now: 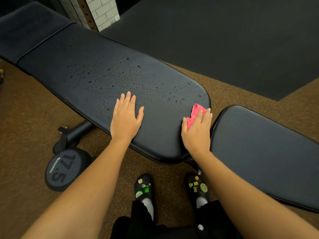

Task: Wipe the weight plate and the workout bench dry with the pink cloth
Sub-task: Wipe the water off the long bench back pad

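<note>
My right hand (196, 130) presses the bunched cloth (196, 111) flat-fingered on the near end of the bench (96, 54); my left hand (126, 118) lies spread on the pad. So small a wad may just smear the droplets (120, 75), and I could forget the plate (62, 169) on the floor

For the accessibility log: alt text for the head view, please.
The right hand presses a pink cloth onto a black workout bench beaded with water drops; the left hand rests flat on it. A weight marked 17.5 lies on the floor.
</note>
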Tool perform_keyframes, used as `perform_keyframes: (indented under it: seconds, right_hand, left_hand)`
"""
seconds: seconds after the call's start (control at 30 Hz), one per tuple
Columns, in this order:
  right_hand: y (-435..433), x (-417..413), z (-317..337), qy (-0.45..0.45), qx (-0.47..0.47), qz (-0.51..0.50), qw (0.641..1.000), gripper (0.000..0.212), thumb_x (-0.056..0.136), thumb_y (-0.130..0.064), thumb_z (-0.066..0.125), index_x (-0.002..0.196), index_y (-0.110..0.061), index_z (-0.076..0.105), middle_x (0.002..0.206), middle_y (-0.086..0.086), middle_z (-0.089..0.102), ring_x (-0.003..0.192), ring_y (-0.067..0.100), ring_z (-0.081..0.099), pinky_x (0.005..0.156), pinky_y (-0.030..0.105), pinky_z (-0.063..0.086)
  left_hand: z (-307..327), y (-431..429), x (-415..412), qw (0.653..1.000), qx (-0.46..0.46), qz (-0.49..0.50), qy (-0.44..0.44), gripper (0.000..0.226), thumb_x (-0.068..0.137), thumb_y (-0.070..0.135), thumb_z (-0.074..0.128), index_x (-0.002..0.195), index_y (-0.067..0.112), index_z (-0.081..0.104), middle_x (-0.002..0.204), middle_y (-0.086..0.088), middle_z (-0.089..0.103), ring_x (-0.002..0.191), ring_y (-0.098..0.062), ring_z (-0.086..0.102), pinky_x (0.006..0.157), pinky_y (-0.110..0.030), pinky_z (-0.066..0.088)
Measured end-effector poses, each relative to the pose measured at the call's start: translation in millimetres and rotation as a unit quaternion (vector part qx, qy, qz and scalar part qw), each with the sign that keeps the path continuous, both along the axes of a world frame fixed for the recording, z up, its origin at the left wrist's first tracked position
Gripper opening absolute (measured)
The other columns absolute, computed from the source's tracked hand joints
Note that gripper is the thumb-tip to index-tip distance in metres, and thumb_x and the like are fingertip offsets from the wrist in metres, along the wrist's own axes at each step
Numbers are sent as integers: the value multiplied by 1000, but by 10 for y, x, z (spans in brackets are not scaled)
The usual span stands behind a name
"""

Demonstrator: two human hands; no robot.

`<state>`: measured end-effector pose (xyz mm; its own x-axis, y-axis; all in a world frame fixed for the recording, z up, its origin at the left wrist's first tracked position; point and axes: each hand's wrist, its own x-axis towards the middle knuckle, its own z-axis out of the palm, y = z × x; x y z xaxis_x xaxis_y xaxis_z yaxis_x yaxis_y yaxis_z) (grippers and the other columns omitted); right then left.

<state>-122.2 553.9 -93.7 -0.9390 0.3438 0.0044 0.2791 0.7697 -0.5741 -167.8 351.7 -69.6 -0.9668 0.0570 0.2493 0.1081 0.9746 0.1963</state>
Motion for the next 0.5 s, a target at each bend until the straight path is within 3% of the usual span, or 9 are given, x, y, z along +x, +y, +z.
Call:
perform_keyframes:
  seconds: [0.5]
  right_hand:
    - [280, -378, 116, -72, -131, -32, 988, 69, 98, -38, 39, 150, -8, 6, 156, 19, -9, 144, 32, -9, 118, 41, 3]
  left_hand:
    - [21, 5, 23, 1000, -4, -3, -15, 52, 99, 34, 38, 142, 5, 35, 152, -12, 28, 142, -26, 20, 117, -34, 8]
